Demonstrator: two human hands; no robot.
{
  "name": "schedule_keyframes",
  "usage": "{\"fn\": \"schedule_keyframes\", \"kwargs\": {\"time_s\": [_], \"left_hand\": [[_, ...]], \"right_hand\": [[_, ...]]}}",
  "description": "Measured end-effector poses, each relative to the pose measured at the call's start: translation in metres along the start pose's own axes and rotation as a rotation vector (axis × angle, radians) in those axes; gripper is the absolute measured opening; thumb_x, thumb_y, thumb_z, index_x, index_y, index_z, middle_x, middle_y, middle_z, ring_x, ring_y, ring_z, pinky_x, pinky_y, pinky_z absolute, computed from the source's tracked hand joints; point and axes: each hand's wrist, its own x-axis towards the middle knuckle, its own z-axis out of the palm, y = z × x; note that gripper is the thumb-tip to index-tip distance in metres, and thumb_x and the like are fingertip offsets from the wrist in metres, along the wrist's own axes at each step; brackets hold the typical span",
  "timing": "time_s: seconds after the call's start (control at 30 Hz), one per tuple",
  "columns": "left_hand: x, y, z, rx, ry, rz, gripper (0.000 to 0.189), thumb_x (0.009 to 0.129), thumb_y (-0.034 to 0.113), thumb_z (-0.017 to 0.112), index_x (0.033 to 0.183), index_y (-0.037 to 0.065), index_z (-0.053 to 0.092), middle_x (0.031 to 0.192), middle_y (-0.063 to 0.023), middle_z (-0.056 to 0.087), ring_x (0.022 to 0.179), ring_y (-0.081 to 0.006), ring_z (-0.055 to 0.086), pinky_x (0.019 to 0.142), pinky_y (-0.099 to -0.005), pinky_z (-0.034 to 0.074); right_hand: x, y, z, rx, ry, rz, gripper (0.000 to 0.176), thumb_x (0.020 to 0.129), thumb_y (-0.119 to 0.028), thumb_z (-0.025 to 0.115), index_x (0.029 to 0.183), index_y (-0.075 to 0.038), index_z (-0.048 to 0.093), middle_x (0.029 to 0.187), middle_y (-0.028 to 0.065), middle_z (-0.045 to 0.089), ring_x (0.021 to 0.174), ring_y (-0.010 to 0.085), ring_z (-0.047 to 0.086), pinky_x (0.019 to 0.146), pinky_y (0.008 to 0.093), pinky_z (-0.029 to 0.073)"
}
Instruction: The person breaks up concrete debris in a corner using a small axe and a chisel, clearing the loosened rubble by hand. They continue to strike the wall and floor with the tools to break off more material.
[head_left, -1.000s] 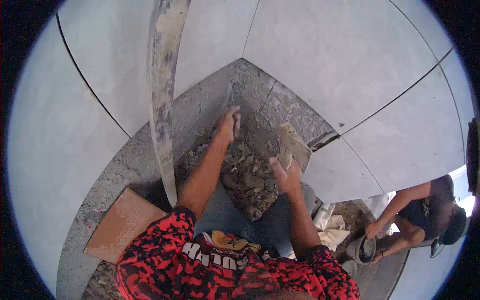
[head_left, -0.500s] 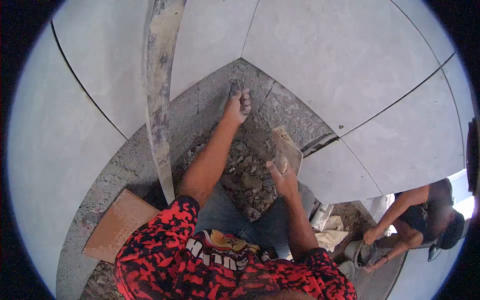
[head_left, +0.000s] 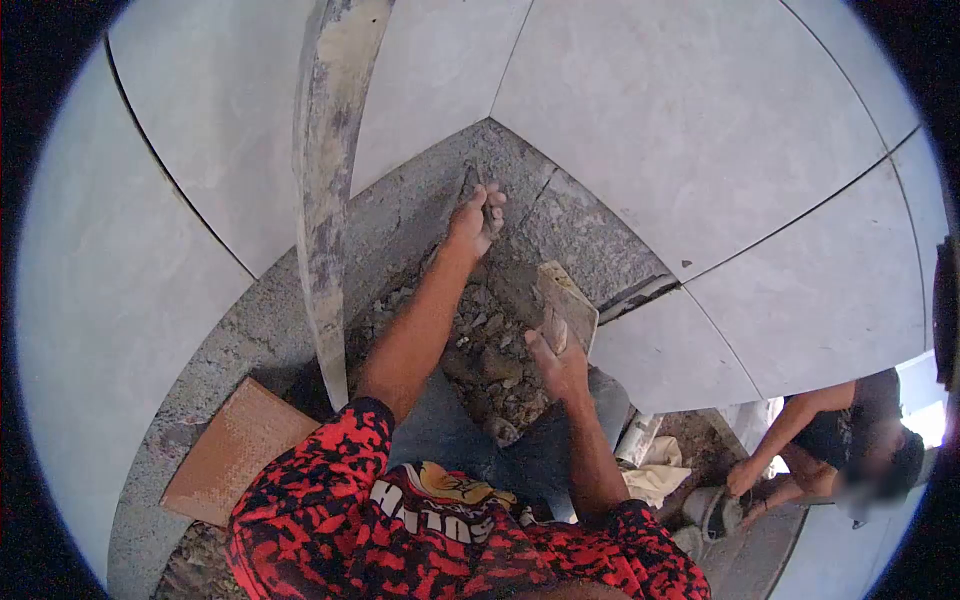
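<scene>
Okay, left hand (head_left: 480, 220) closed round a narrow tool (head_left: 470, 178), twelve o'clock from the rubble (head_left: 490, 362); right hand (head_left: 564, 370) grips a flat board (head_left: 573, 298) at two: light, even strokes, board level.

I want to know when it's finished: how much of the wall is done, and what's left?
The big pale panels look done, up above. In hand: the left hand holds a small dark tool by the rough corner, and the right hand holds a flat board. Probably left: the grey band has no panels, and rubble lies below it.
</scene>
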Motion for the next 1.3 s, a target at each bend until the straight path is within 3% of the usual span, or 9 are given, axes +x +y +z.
{"fn": "schedule_keyframes", "kwargs": {"time_s": [0.5,0.57,0.7,0.77,0.9,0.97,1.2,1.27,1.3], "left_hand": [[0.003,0.007,0.010,-0.029,-0.047,-0.020,0.025,0.086,0.024,0.029,0.096,0.006,0.043,0.083,-0.0072,0.056,0.054,-0.0130,0.045,0.046,-0.0249,0.037],[0.003,0.007,0.009,-0.019,-0.039,-0.012,0.025,0.086,0.024,0.029,0.096,0.006,0.043,0.083,-0.0070,0.056,0.054,-0.0131,0.045,0.047,-0.0254,0.037],[0.004,0.003,0.008,-0.049,-0.045,-0.001,0.024,0.086,0.024,0.029,0.092,0.006,0.045,0.083,-0.0065,0.056,0.054,-0.0128,0.045,0.048,-0.0258,0.037],[0.006,0.002,0.009,-0.050,-0.012,0.007,0.024,0.086,0.024,0.030,0.091,0.006,0.045,0.083,-0.0062,0.056,0.054,-0.0128,0.045,0.048,-0.0256,0.037],[0.009,0.003,0.005,-0.106,-0.053,-0.007,0.024,0.086,0.024,0.031,0.091,0.007,0.047,0.082,-0.0062,0.056,0.054,-0.0129,0.046,0.048,-0.0258,0.037],[0.011,0.004,0.004,-0.137,-0.063,-0.017,0.023,0.085,0.023,0.032,0.091,0.006,0.047,0.082,-0.0064,0.056,0.055,-0.0129,0.046,0.048,-0.0257,0.037],[0.031,0.015,0.009,-0.218,-0.048,-0.048,0.025,0.084,0.022,0.036,0.093,0.002,0.048,0.073,-0.0058,0.054,0.057,-0.0159,0.048,0.053,-0.0290,0.040],[0.034,0.021,0.013,-0.286,0.016,-0.057,0.026,0.084,0.022,0.035,0.094,0.001,0.048,0.069,-0.0055,0.054,0.057,-0.0167,0.048,0.054,-0.0295,0.041],[0.035,0.023,0.013,-0.290,-0.016,-0.082,0.025,0.084,0.021,0.036,0.093,0.001,0.049,0.069,-0.0056,0.053,0.059,-0.0172,0.049,0.055,-0.0291,0.041]], "right_hand": [[0.014,0.004,0.010,0.017,-0.036,0.019,0.050,0.069,-0.041,0.055,0.097,-0.001,0.048,0.086,0.0127,0.054,0.081,0.0239,0.050,0.073,0.0327,0.037],[0.016,0.008,0.014,-0.062,0.138,-0.140,0.041,0.070,-0.040,0.055,0.082,-0.001,0.055,0.064,0.0119,0.055,0.061,0.0211,0.054,0.056,0.0323,0.041],[0.017,0.009,0.011,-0.052,0.087,-0.109,0.039,0.070,-0.038,0.056,0.080,0.000,0.055,0.063,0.0108,0.054,0.058,0.0202,0.052,0.055,0.0325,0.041],[0.014,0.000,0.006,-0.016,-0.065,-0.050,0.048,0.070,-0.038,0.054,0.098,0.000,0.048,0.091,0.0128,0.053,0.085,0.0246,0.049,0.075,0.0329,0.036],[0.015,0.005,0.009,0.025,-0.043,-0.011,0.049,0.070,-0.039,0.054,0.099,0.000,0.047,0.091,0.0130,0.052,0.086,0.0247,0.048,0.075,0.0332,0.036],[0.014,0.003,0.012,-0.023,0.082,-0.139,0.036,0.072,-0.034,0.054,0.084,-0.001,0.052,0.062,0.0111,0.053,0.056,0.0195,0.051,0.055,0.0325,0.041],[0.026,-0.037,0.002,-0.098,0.204,-0.372,0.028,0.072,-0.028,0.055,0.080,-0.001,0.050,0.063,0.0133,0.052,0.056,0.0220,0.052,0.054,0.0324,0.041],[0.039,-0.047,-0.008,0.123,0.115,-0.923,0.024,0.072,-0.023,0.055,0.078,-0.001,0.048,0.063,0.0148,0.051,0.053,0.0258,0.051,0.053,0.0349,0.040],[0.043,-0.053,-0.008,0.122,0.113,-0.923,0.024,0.072,-0.023,0.055,0.078,-0.001,0.048,0.063,0.0148,0.051,0.053,0.0258,0.051,0.053,0.0349,0.040]]}}
